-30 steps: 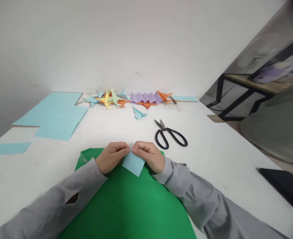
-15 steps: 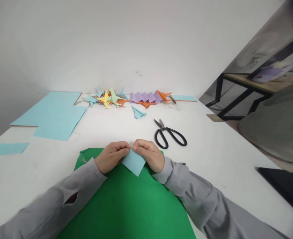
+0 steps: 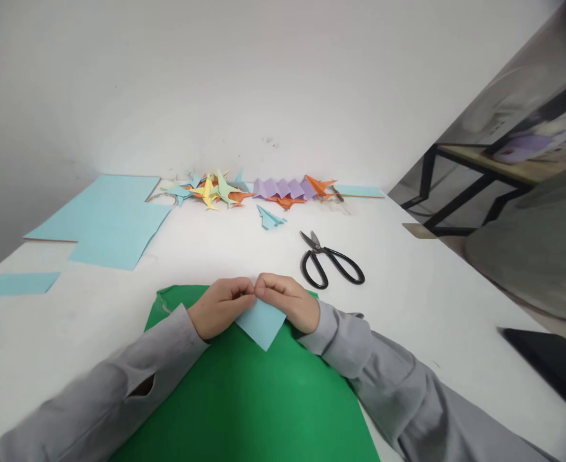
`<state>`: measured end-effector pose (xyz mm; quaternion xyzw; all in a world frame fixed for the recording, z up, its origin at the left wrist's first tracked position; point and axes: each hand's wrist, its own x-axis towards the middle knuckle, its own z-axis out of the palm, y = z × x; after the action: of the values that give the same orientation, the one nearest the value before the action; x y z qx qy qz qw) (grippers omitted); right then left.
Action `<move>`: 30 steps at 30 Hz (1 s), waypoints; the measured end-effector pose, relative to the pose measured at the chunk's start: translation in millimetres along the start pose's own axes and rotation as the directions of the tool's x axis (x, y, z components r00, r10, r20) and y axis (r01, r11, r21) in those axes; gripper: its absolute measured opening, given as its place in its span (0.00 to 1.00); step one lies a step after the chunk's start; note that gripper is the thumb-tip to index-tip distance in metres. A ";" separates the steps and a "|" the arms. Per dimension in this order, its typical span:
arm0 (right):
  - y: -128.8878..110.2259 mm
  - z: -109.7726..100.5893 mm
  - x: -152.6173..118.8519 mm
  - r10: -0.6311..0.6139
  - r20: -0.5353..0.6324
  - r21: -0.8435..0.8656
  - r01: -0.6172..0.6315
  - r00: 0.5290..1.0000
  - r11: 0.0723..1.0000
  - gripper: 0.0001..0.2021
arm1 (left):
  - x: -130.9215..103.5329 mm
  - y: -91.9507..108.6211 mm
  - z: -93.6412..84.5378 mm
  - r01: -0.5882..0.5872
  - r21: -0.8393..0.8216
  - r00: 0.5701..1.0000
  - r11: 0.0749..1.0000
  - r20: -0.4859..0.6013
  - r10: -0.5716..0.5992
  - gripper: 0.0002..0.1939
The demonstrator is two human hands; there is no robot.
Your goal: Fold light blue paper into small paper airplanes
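A small light-blue paper [image 3: 262,323] lies slanted over the green surface [image 3: 244,398], one corner pointing down toward me. Its upper part is hidden under my fingers. My left hand [image 3: 222,307] pinches it at the upper left, thumb and fingers pressed together. From the other side my right hand [image 3: 290,300] grips the same paper in a pinch. The fingertips of both hands meet at the paper's top.
Black-handled scissors [image 3: 331,260] lie beyond my right hand. Farther back are a blue folded plane [image 3: 270,218], colourful folded pieces [image 3: 215,191] and a purple pleated strip [image 3: 283,188]. Large blue sheets [image 3: 110,221] and a smaller piece [image 3: 20,284] rest at the left.
Both hands have shifted slightly toward me with the paper, and its lower corner sits a little lower. The fingers now cover more of its top. The whole view has moved slightly.
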<state>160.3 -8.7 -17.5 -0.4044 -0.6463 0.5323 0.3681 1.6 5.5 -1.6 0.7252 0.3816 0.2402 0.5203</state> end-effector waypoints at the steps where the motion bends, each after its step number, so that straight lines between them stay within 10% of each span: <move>1: 0.8 -0.6 0.3 -0.010 0.011 -0.021 0.010 1.000 1.000 0.16 | -0.2 -0.3 0.1 0.004 0.000 1.000 1.000 0.004 -0.004 0.11; 21: 6.2 0.6 2.9 -0.052 -0.040 -0.007 0.051 0.998 0.999 0.14 | -1.0 -1.1 0.2 0.092 -0.102 0.996 0.991 0.008 -0.091 0.09; 30: 13.7 -3.3 5.5 0.026 -0.163 0.279 0.021 0.986 0.960 0.13 | -2.3 -2.7 1.9 0.117 -0.304 0.988 0.946 -0.064 -0.143 0.07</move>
<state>162.9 -0.9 -30.2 -0.3918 -0.5315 0.5833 0.4730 0.8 3.0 -4.7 0.6005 0.4096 0.2912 0.6220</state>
